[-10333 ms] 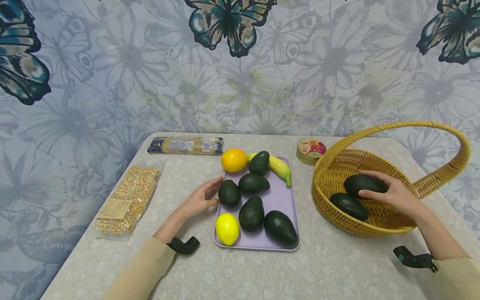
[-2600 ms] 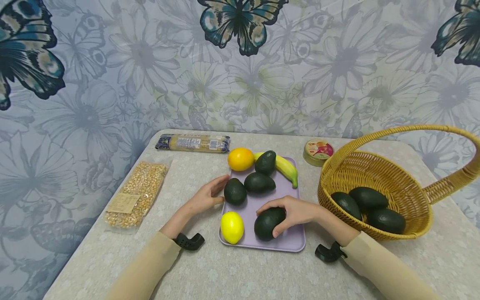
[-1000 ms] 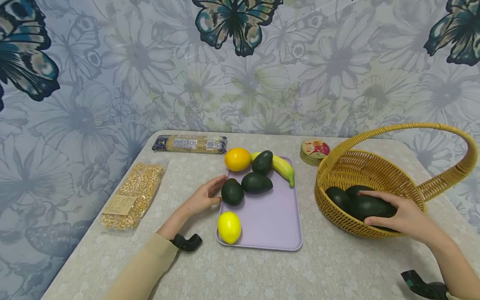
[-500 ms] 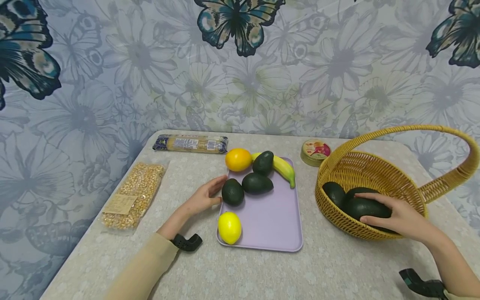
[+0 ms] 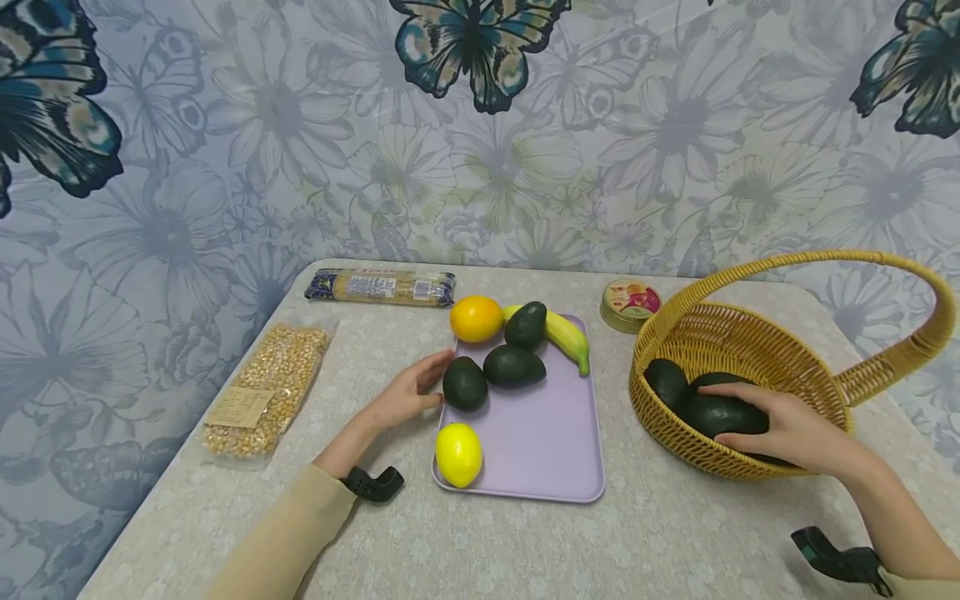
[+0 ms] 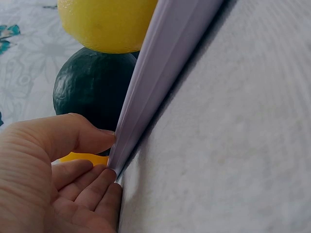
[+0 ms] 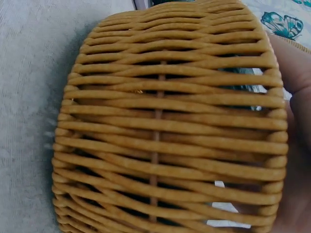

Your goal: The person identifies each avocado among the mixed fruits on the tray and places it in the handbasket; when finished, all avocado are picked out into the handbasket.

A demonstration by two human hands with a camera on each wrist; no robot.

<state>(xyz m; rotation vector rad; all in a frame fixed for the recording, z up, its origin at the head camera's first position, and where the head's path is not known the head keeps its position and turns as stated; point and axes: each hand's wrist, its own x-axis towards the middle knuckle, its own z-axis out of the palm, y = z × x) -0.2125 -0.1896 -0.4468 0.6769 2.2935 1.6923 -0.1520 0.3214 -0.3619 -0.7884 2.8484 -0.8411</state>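
In the head view my right hand [image 5: 787, 429] reaches into the wicker basket [image 5: 750, 321] and grips a dark green avocado [image 5: 722, 415], thumb in front and fingers over the top. Another avocado [image 5: 664, 382] lies beside it; others there are partly covered. The basket's woven wall [image 7: 170, 116] hides most of the hand in the right wrist view. My left hand [image 5: 401, 396] rests at the left edge of the lilac tray [image 5: 540, 450], thumb [image 6: 92, 137] and loosely bent fingers against the rim. Near it are an avocado [image 5: 465, 384] and a lemon [image 5: 459, 455].
On the tray's far part lie two more avocados [image 5: 514, 367], a banana [image 5: 567, 337] and an orange [image 5: 476, 319]. A noodle packet [image 5: 382, 287] and a round tin [image 5: 630, 304] stand at the back. A bag of corn kernels [image 5: 266, 392] lies left. The basket's tall handle arches upward.
Two avocados from the tray's near right have gone into the basket since the oldest frames. In the last second my right hand has shifted slightly left inside the basket, avocado in grip. The left hand stays put.
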